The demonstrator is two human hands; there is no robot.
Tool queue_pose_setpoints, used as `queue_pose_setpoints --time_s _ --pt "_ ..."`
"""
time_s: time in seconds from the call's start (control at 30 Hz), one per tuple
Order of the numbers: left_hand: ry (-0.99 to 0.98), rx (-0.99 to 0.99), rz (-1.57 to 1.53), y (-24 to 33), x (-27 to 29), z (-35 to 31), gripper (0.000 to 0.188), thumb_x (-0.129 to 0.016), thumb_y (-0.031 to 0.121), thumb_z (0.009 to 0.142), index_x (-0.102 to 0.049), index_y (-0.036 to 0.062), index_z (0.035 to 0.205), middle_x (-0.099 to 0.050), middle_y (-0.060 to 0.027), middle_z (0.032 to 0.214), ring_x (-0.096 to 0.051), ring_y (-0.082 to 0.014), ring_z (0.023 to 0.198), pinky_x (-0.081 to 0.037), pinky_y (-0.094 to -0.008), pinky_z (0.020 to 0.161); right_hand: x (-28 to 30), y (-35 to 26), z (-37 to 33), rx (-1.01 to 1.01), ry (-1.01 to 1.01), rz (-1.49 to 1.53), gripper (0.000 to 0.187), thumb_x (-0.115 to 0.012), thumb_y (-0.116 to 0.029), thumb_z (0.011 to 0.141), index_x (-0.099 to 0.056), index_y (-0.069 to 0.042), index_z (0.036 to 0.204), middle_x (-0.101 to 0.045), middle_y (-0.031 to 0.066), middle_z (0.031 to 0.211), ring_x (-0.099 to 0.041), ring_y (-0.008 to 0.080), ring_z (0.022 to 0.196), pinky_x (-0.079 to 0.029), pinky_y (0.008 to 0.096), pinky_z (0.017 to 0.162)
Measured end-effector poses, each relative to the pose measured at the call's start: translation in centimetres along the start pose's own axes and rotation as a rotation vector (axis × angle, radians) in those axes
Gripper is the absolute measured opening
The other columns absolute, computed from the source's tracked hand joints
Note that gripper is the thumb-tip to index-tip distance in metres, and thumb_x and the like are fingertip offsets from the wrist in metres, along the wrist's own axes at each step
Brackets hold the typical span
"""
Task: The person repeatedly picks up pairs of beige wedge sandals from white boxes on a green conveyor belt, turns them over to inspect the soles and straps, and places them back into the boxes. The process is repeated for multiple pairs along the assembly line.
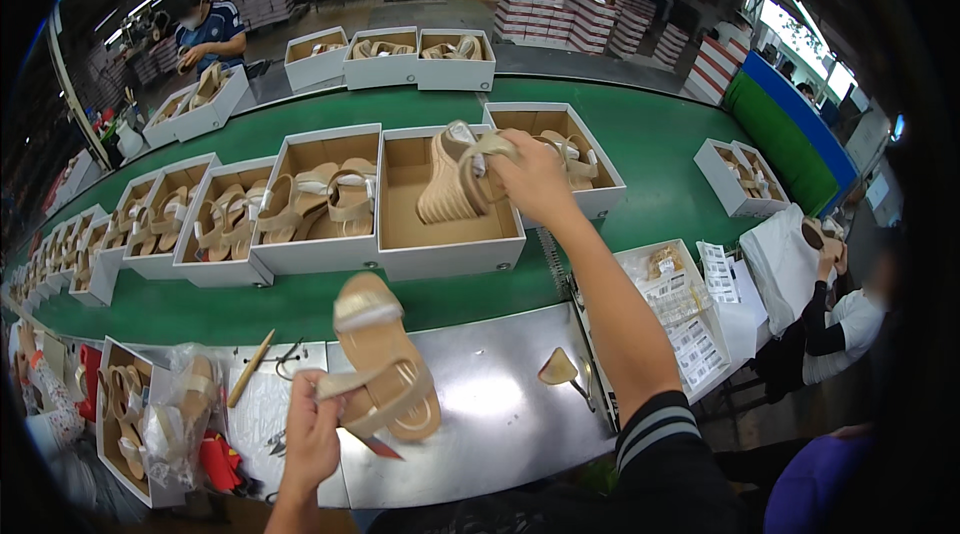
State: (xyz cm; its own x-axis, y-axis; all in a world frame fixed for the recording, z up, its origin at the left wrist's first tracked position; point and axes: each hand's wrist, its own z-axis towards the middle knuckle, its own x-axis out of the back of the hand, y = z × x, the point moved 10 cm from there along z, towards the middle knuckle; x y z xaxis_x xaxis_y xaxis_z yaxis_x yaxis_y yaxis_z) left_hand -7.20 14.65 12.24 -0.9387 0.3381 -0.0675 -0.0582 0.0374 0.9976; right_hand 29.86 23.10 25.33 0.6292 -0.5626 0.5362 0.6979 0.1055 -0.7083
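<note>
My left hand [312, 429] grips a tan flat-looking sandal [412, 402] by its strap, above the metal worktop [480, 404]. A pointed red piece [378, 446] juts out beneath that sandal; I cannot tell what it is. Over an open white shoe box [450, 262], my right hand [535, 174] grasps a wedge sandal [442, 192] by its straps. The wedge is woven-looking and tilted, with white wrapping at its upper part. The box's brown inside shows around it. Behind my right hand stands another box [600, 196] with sandals in it.
Boxes of sandals [318, 254] line the green conveyor [400, 112]. Sticker sheets fill a tray [690, 334] at right; a brush-like tool [560, 367] lies nearby. A wooden stick [250, 369] and a sandal box [150, 489] are at left. Co-workers [212, 29] handle shoes around the line.
</note>
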Motion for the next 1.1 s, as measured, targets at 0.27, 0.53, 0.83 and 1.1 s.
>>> queue_pose_setpoints --time_s 0.27,0.53,0.83,1.1 --pt "-0.113 0.218 0.119 -7.8 -2.4 -7.4 0.008 -0.045 0.008 0.101 -0.045 0.0016 0.107 -0.062 -0.0073 0.101 -0.059 -0.0118 0.100 -0.046 -0.0241 0.085 1.6 -3.9 -20.6 0.128 -0.289 -0.340 0.024 -0.063 -0.014 0.078 -0.065 -0.006 0.101 -0.063 0.0163 0.072 -0.063 0.0370 0.068 -0.050 0.0437 0.064" --pt "0.032 0.310 0.068 -8.5 0.4 -11.6 0.027 -0.053 0.014 0.100 -0.049 -0.0002 0.122 -0.062 -0.0080 0.110 -0.058 -0.0128 0.097 -0.049 -0.0273 0.081 -2.0 -8.2 -28.9 0.162 -0.598 -0.291 0.050 -0.064 0.001 0.071 -0.060 -0.004 0.121 -0.056 0.0229 0.116 -0.058 0.0376 0.107 -0.051 0.0390 0.086" --pt "0.013 0.346 -0.015 -8.1 -1.6 -12.0 0.056 -0.058 0.012 0.096 -0.031 0.0019 0.143 -0.060 -0.0144 0.116 -0.060 -0.0160 0.100 -0.048 -0.0308 0.087 -12.0 -4.4 -35.7 -0.664 -0.716 0.453 0.048 -0.046 -0.001 0.089 -0.047 0.006 0.136 -0.056 0.0184 0.127 -0.053 0.0190 0.118 -0.043 0.0315 0.098" --pt "-0.080 0.443 -0.073 -7.5 -2.7 -12.5 0.055 -0.051 0.002 0.095 -0.028 0.0040 0.146 -0.060 -0.0126 0.115 -0.058 -0.0132 0.097 -0.048 -0.0272 0.083 -9.3 -4.7 -35.9 -0.572 -0.582 0.479 0.048 -0.047 -0.003 0.091 -0.046 -0.001 0.139 -0.067 0.0180 0.108 -0.061 0.0151 0.093 -0.048 0.0293 0.084"
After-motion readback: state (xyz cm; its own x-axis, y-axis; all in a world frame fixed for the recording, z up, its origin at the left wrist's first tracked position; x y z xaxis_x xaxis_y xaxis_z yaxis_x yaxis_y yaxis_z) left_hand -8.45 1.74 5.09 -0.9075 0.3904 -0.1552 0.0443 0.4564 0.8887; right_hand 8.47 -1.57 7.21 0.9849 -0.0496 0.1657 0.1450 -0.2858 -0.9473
